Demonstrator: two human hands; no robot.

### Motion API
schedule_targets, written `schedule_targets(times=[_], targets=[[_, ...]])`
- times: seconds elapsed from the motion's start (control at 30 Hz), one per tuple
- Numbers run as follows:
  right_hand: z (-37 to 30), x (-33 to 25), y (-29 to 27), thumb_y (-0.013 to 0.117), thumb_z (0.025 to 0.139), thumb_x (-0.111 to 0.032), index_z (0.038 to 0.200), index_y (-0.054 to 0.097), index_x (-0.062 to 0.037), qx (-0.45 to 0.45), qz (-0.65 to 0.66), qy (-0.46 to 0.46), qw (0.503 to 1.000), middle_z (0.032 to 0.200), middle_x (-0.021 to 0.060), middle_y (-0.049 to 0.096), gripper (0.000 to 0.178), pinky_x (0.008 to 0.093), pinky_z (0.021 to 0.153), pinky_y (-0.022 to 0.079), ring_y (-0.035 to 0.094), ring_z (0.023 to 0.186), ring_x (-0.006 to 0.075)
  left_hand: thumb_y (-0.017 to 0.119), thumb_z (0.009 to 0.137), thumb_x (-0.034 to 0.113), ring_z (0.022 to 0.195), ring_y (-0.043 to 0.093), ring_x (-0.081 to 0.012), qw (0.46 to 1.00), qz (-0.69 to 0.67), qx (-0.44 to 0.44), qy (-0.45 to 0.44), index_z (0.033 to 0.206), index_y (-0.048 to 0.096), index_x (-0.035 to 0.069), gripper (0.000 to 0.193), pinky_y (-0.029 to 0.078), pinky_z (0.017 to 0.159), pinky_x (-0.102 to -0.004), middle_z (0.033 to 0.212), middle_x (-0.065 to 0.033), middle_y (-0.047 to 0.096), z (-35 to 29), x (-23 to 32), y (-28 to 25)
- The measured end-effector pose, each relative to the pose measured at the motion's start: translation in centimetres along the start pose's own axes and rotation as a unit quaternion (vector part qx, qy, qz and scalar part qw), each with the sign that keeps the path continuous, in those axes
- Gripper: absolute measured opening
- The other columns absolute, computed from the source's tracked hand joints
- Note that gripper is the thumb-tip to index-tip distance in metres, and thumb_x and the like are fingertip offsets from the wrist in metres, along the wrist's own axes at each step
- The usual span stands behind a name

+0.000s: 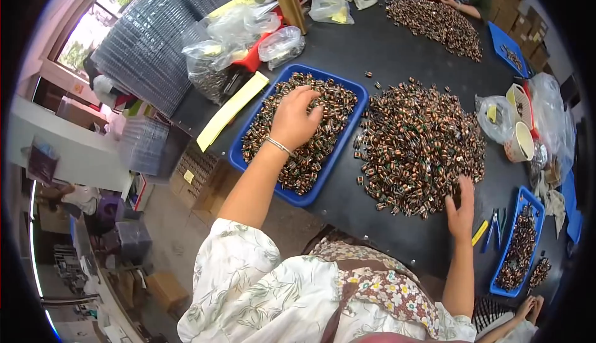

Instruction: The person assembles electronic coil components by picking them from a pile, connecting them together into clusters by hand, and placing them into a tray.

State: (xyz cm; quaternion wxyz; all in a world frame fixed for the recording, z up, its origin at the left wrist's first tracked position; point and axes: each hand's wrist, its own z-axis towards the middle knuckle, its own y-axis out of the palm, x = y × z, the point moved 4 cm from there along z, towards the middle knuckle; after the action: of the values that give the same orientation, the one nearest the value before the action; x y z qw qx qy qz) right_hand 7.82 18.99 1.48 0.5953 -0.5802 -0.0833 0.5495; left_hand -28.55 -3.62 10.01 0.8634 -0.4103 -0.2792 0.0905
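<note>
While the left hand [293, 119], thumb apart from fingers, is over coil parts [328, 137] in the blue tray [300, 200], the right hand [460, 209], likewise spread, borders the loose pile [423, 147] forward-left of its fingertips. Sweeping too hard could scatter pieces across the black table [347, 48].

On the black tabletop [347, 54], a hand could pass rather freely between the blue tray [300, 199] and the far heap [434, 26], but between this tray and the near heap [422, 144] there is only a narrow lane, wider at its near end. Beyond the tray, the red bin [253, 54] and the gold flask [289, 6] block the way; rightward, the pliers [492, 228] and the paper cup [520, 142] do.
</note>
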Motion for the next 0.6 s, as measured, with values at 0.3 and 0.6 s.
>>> schedule_targets(times=[0.3,0.6], targets=[[-3.4,-4.5,0.2,0.061,0.073,-0.002,0.117,0.049,-0.0046,-0.033,-0.008,0.025,0.999,0.132,0.0182,0.038,0.046,0.0424,0.103,0.026,0.032,0.125,0.0371,0.051,0.076,0.006,0.090,0.057,-0.0328,0.963,0.192,-0.131,-0.136,0.091,0.069,0.018,0.026,0.046,0.082,-0.0389,0.092,-0.0161,0.059,3.0,-17.1,-3.1],[-5.9,-5.8,1.1,0.056,0.075,0.004,0.109,0.054,-0.0016,0.003,-0.076,0.014,0.997,0.127,0.0201,0.044,0.035,0.0423,0.099,0.031,0.039,0.119,0.0377,0.046,0.084,0.013,0.096,0.056,-0.0294,0.911,0.313,-0.257,-0.077,0.112,0.059,0.025,0.033,0.047,0.081,-0.0399,0.100,-0.0139,0.052,4.2,-18.3,-1.1]])
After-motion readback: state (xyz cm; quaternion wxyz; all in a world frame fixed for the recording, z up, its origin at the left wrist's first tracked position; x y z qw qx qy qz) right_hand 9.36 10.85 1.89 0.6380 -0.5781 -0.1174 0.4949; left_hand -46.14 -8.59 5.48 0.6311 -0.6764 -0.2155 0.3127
